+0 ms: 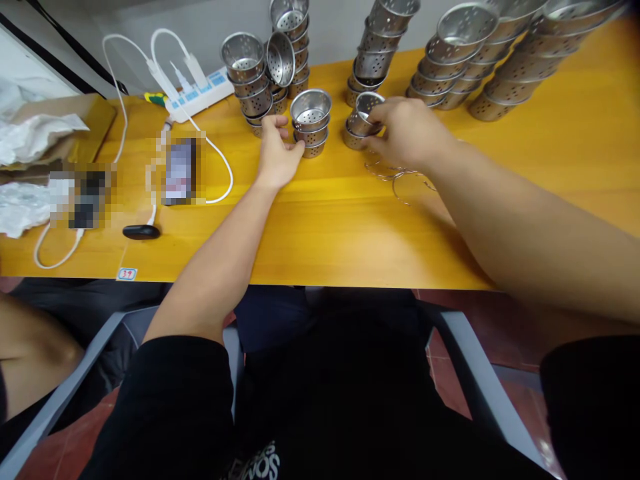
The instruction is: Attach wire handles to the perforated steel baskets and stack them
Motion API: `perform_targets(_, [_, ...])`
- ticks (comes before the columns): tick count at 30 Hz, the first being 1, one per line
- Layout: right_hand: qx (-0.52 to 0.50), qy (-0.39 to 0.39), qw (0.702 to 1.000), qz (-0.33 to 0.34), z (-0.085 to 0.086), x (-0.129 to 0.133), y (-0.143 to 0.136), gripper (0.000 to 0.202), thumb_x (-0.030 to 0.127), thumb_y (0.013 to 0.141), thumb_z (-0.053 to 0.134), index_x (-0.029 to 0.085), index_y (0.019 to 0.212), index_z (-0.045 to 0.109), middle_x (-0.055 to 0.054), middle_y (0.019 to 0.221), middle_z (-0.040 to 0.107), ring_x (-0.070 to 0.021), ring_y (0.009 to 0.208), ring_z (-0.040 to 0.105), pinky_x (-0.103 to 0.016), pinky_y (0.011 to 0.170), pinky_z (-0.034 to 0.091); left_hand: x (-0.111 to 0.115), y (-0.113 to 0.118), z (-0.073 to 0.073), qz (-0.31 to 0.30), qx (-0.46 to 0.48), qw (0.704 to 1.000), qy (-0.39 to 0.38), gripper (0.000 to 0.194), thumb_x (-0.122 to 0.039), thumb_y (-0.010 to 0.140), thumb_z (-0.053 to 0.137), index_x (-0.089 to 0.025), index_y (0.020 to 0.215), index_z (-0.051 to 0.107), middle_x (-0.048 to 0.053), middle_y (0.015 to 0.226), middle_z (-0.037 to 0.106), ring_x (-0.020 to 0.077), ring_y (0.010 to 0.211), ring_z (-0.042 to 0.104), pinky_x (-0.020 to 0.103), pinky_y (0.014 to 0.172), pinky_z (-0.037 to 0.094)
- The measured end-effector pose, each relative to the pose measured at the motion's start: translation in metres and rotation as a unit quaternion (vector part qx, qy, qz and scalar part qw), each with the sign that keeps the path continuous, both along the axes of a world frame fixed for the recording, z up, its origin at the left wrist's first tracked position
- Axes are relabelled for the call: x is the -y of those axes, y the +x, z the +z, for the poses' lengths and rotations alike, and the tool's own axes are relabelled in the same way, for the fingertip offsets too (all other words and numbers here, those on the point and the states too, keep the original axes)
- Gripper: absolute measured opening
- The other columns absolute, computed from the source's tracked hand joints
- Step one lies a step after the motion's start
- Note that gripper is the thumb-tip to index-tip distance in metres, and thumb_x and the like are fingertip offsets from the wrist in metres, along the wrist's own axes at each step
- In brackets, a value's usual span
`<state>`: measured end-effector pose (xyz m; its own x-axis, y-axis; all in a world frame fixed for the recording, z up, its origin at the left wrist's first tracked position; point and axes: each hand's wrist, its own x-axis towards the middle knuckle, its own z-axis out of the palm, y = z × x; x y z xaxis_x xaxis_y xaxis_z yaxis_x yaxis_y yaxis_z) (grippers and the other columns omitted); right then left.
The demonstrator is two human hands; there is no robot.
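Perforated metal cups stand in stacks on the yellow table (320, 233). My left hand (280, 155) is beside a short stack of cups (311, 120), its thumb at the stack's lower left side and its fingers apart. With thumb and fingers, my right hand (407, 130) grips the upper cup (361, 120) of another short stack. That cup sits tilted on the lower cup (354, 138). Thin copper-coloured wires (400, 177) lie on the table just below my right hand.
Taller cup stacks (383, 40) line the back, more (530, 60) at the right. Left are a power strip (203, 93) with white cables, a phone (180, 172), a black oval object (141, 232) and plastic bags (25, 200). Another person's leg (37, 347) shows at lower left.
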<state>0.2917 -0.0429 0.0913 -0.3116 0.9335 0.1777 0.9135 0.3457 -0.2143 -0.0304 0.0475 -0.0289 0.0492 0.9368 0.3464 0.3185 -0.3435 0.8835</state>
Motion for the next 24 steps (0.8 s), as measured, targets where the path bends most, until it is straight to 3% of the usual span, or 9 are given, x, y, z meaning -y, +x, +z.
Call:
perform_targets(2, [-0.035,0.008,0.999,-0.012,-0.007,-0.002,0.007,0.023,0.016,0.109,0.093,0.030,0.116,0.077,-0.022,0.151,0.087,-0.0460,0.140,0.080,-0.059,0.124,0.064,-0.002,0.004,-0.002,0.026,-0.011,1.000,-0.005,0.049,-0.021,0.107,0.104,-0.035,0.130,0.063,0.007,0.132,0.075,0.0318,0.113,0.085,0.066,0.126,0.073])
perform_targets(5, [-0.093,0.027,0.995,-0.020,-0.016,-0.004,0.014,0.038,0.012,0.107,0.095,0.034,0.103,0.064,-0.021,0.143,0.086,-0.0446,0.135,0.079,-0.061,0.121,0.062,0.000,0.009,0.000,-0.017,-0.029,0.999,0.018,0.038,-0.030,0.109,0.104,-0.033,0.120,0.068,0.008,0.124,0.079,0.0364,0.129,0.082,0.069,0.139,0.065])
perform_targets(8, [-0.117,0.044,0.992,-0.006,-0.019,-0.002,0.018,0.042,0.022,0.108,0.094,0.036,0.099,0.056,-0.019,0.136,0.086,-0.0439,0.132,0.076,-0.062,0.119,0.061,0.012,0.011,0.011,-0.053,-0.035,0.998,0.025,0.032,-0.043,0.111,0.103,-0.032,0.116,0.073,0.008,0.118,0.081,0.0367,0.128,0.082,0.068,0.141,0.064])
perform_targets(13, [-0.150,0.047,0.984,0.090,-0.010,0.015,0.016,0.022,0.044,0.104,0.086,0.037,0.105,0.065,-0.018,0.127,0.084,-0.0443,0.118,0.077,-0.064,0.111,0.064,0.042,0.018,0.033,-0.116,-0.040,0.992,0.022,0.019,-0.040,0.112,0.097,-0.033,0.120,0.082,0.009,0.126,0.089,0.0334,0.123,0.084,0.061,0.129,0.074])
perform_targets(16, [-0.174,0.006,0.976,0.129,-0.005,0.029,0.010,0.026,0.055,0.103,0.090,0.037,0.105,0.071,-0.016,0.119,0.083,-0.0447,0.110,0.077,-0.068,0.110,0.067,0.054,0.024,0.038,-0.147,-0.044,0.988,0.012,0.032,-0.045,0.111,0.100,-0.032,0.134,0.082,0.012,0.136,0.087,0.0334,0.121,0.086,0.062,0.124,0.076])
perform_targets(19, [-0.223,-0.045,0.963,0.147,-0.001,0.040,0.002,0.037,0.073,0.102,0.097,0.041,0.106,0.079,-0.011,0.120,0.084,-0.0461,0.116,0.076,-0.071,0.117,0.068,0.061,0.027,0.041,-0.157,-0.059,0.986,0.014,0.053,-0.049,0.107,0.106,-0.033,0.150,0.078,0.016,0.150,0.084,0.0361,0.123,0.088,0.065,0.121,0.077])
perform_targets(21, [-0.245,-0.055,0.954,0.164,-0.001,0.044,-0.005,0.041,0.079,0.103,0.098,0.042,0.108,0.082,-0.010,0.124,0.085,-0.0472,0.120,0.079,-0.073,0.119,0.069,0.066,0.027,0.047,-0.165,-0.072,0.983,0.026,0.073,-0.050,0.102,0.111,-0.035,0.162,0.073,0.017,0.163,0.082,0.0406,0.138,0.088,0.064,0.123,0.077])
perform_targets(24, [-0.236,-0.044,0.951,0.192,-0.004,0.047,-0.014,0.039,0.076,0.107,0.095,0.039,0.109,0.083,-0.012,0.125,0.086,-0.0490,0.122,0.081,-0.073,0.117,0.072,0.077,0.028,0.059,-0.192,-0.091,0.976,0.052,0.100,-0.055,0.094,0.119,-0.037,0.177,0.065,0.015,0.181,0.074,0.0451,0.167,0.078,0.061,0.134,0.072])
